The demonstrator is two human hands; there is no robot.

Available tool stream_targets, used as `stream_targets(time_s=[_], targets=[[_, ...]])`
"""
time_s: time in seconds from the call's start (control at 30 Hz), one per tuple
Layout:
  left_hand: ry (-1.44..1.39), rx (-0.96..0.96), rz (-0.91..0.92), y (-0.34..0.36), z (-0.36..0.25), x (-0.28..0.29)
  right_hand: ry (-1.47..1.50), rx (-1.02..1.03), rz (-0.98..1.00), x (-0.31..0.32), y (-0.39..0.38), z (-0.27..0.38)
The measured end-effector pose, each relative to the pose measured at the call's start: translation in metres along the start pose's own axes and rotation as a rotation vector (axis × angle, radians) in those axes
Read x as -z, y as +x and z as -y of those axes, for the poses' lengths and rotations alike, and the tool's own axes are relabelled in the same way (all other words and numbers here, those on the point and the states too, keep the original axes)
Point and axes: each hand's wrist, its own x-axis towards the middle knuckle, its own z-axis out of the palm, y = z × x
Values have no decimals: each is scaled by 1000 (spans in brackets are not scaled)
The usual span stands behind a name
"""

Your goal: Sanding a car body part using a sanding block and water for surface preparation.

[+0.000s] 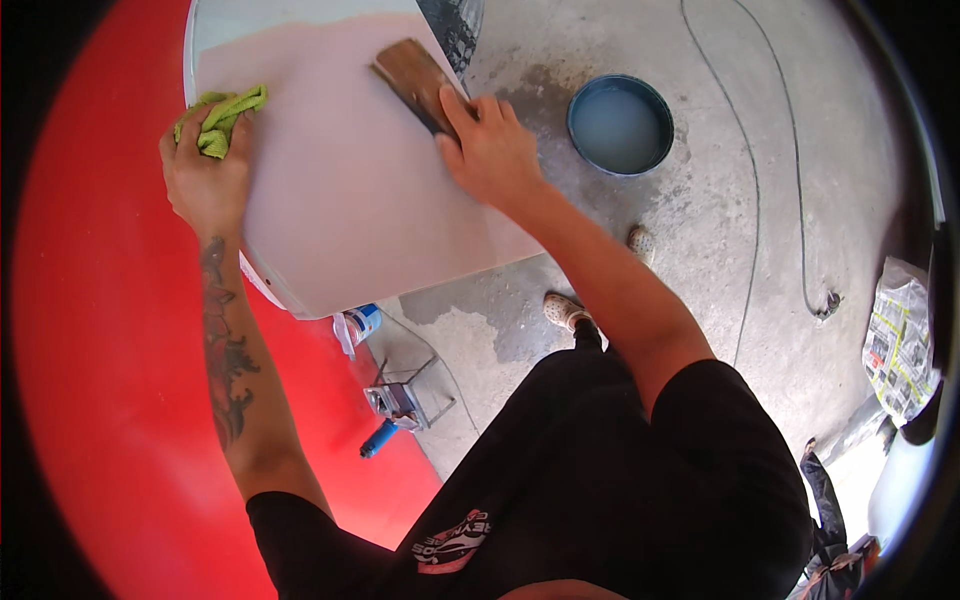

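Observation:
A large panel (350, 215) with a dull pinkish coat and a paler, bluish-white far edge lies in front of me. My right hand (495, 155) is closed around the near end of a brown sanding block (412, 75), which rests on the panel's right part. At the panel's left edge, my left hand (205, 185) grips a crumpled lime-green cloth (236, 106). A glossy red surface (100, 280), seemingly car bodywork, runs along the left, beside that hand.
Right of the panel, a round dark tub (620, 125) of cloudy water stands on the stained concrete floor (700, 230). A dark cable (755, 200) trails farther right. Below the panel's near edge are a blue-and-white can (362, 322), a small metal stand (400, 398) and a blue bottle (378, 438).

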Motion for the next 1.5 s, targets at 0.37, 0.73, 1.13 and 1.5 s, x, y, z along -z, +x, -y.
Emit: stream_targets(time_s=[0.37, 0.73, 1.13, 1.5], targets=[[44, -12, 1, -6, 18, 2, 127, 12, 80, 11, -79, 23], [20, 44, 32, -4, 9, 0, 208, 143, -3, 1, -55, 47], [-159, -16, -104, 7, 27, -27, 134, 181, -115, -31, 81, 48], [-215, 47, -107, 4, 20, -11, 190, 386, -113, -12, 14, 46]])
